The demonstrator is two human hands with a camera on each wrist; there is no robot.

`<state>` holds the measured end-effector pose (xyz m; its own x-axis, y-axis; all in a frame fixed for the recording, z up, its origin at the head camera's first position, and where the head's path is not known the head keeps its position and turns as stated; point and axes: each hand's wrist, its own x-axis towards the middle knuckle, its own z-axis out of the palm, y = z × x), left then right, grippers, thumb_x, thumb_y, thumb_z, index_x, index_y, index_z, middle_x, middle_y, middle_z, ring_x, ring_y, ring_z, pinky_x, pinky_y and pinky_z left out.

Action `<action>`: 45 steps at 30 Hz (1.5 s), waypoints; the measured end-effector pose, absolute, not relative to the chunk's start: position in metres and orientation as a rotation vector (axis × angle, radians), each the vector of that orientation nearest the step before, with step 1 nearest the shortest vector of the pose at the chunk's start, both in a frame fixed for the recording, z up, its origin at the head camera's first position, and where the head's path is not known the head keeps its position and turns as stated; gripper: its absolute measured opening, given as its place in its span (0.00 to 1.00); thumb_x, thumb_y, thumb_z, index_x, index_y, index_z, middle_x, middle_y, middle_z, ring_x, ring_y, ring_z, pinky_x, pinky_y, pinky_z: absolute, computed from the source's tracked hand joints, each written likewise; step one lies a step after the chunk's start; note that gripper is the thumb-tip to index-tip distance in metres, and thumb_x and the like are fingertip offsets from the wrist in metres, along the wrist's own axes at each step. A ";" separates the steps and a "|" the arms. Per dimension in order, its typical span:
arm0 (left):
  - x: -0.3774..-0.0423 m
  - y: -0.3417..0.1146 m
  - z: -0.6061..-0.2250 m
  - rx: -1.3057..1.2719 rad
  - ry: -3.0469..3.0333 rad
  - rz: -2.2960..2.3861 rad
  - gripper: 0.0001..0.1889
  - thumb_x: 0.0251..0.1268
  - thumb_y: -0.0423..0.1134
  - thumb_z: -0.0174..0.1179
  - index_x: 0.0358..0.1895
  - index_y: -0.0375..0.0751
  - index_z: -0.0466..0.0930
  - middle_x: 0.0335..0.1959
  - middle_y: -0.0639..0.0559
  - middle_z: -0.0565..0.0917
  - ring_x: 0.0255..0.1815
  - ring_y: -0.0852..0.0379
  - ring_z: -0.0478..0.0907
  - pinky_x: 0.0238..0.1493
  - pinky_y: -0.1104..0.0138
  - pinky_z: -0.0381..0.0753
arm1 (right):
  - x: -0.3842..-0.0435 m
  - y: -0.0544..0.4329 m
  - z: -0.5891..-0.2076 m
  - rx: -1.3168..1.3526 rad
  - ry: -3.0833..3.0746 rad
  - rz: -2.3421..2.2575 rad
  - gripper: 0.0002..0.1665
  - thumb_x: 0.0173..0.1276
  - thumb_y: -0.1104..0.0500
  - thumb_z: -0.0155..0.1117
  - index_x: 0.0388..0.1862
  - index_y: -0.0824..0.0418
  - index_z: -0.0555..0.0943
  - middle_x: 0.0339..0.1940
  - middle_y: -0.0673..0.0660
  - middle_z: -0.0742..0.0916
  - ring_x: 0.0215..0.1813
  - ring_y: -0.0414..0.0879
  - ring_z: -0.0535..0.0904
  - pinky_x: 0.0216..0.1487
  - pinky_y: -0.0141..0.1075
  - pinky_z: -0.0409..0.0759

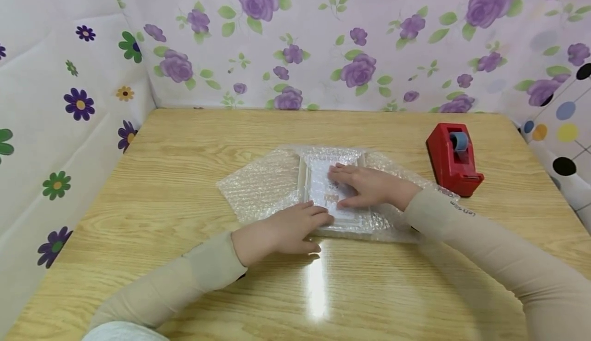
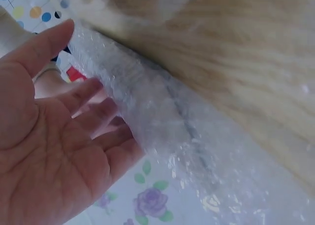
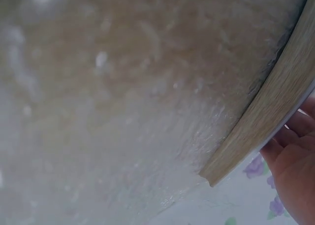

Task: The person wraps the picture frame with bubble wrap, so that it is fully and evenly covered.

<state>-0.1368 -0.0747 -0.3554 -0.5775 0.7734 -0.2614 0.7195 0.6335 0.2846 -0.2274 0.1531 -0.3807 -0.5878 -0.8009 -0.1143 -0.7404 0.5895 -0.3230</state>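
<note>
A picture frame point(image 1: 302, 179) with a pale wooden edge point(image 3: 261, 107) lies on a sheet of bubble wrap point(image 1: 260, 182). Part of the wrap is folded over its face. My left hand point(image 1: 293, 228) lies at the frame's near left side, fingers on the folded wrap and thumb toward the table. In the left wrist view, fingers and thumb spread around the edge of the bubble wrap point(image 2: 147, 107). With extended fingers my right hand point(image 1: 369, 184) rests on the white face of the frame, from the right side.
A red tape dispenser point(image 1: 454, 161) with a blue roll stands at the back right of the wooden table point(image 1: 194, 151), close to the wrap's right end. Flowered cloth point(image 1: 323, 38) hangs behind the table, and more printed cloth flanks it on both sides.
</note>
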 end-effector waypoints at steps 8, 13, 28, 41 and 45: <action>-0.143 -0.083 -0.354 1.174 2.458 0.268 0.31 0.63 0.46 0.60 0.69 0.44 0.64 0.70 0.45 0.66 0.73 0.42 0.58 0.76 0.53 0.51 | -0.229 0.151 -0.382 -1.293 2.576 -0.316 0.52 0.60 0.36 0.63 0.72 0.66 0.60 0.73 0.67 0.61 0.75 0.63 0.54 0.72 0.57 0.57; -0.146 -0.087 -0.356 1.164 2.426 0.308 0.32 0.65 0.47 0.59 0.70 0.45 0.63 0.72 0.45 0.63 0.74 0.41 0.54 0.76 0.53 0.51 | -0.227 0.149 -0.382 -1.261 2.584 -0.282 0.53 0.60 0.35 0.62 0.73 0.66 0.59 0.74 0.67 0.60 0.75 0.63 0.52 0.73 0.56 0.54; -0.141 -0.108 -0.369 1.191 2.544 0.532 0.29 0.64 0.50 0.58 0.65 0.37 0.69 0.70 0.39 0.65 0.72 0.40 0.58 0.72 0.51 0.59 | -0.223 0.146 -0.384 -1.344 2.678 -0.265 0.49 0.57 0.36 0.65 0.68 0.66 0.67 0.65 0.62 0.72 0.67 0.58 0.68 0.67 0.52 0.68; -0.114 -0.133 -0.358 0.262 2.628 1.551 0.09 0.64 0.33 0.57 0.44 0.33 0.80 0.43 0.44 0.83 0.46 0.49 0.79 0.47 0.62 0.82 | -0.224 0.149 -0.387 -1.325 2.680 -0.271 0.51 0.56 0.35 0.65 0.69 0.66 0.65 0.67 0.63 0.71 0.68 0.57 0.66 0.66 0.56 0.67; -0.114 -0.145 -0.363 0.073 2.648 1.621 0.09 0.66 0.31 0.55 0.46 0.32 0.78 0.47 0.41 0.81 0.49 0.50 0.77 0.49 0.64 0.79 | -0.223 0.148 -0.387 -1.316 2.674 -0.287 0.51 0.57 0.35 0.65 0.69 0.66 0.65 0.67 0.63 0.71 0.68 0.57 0.66 0.66 0.56 0.67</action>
<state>-0.1137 -0.1449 -0.3627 -0.9983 0.0588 -0.0062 0.0213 0.4542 0.8906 -0.2230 0.1484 -0.3870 -0.6047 -0.7950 -0.0477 -0.7668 0.5973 -0.2351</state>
